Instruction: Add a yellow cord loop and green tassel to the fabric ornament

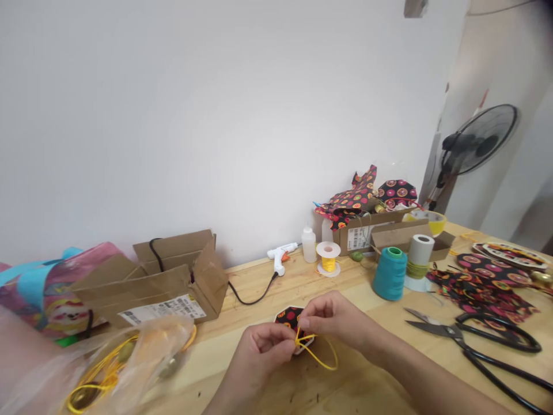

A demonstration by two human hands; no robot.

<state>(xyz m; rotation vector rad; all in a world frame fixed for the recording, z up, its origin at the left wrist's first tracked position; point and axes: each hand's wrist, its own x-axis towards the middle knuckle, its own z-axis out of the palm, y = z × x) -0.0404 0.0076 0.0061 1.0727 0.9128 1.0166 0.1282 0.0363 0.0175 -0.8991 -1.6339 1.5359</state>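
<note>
Between finger and thumb, my left hand [268,351] pinches a yellow cord [325,363] where its strands cross. My right hand [328,320] is closed in a pinch on another part of the same cord, just to the right and slightly higher. A loop of the cord hangs out below my right hand. Behind the fingers, a dark patterned fabric piece with a pale angular rim [288,316] lies on the wooden table [345,397], partly covered by both hands. Whether the cord is attached to that piece, I cannot tell.
Large black-handled scissors [458,333] lie open at right, near a teal thread cone [389,274] and fabric scraps [488,294]. Behind stand a yellow cord spool [328,264], a white bottle [309,245] and a glue gun [280,259]. A cardboard box [159,288] and plastic bag [151,357] are left.
</note>
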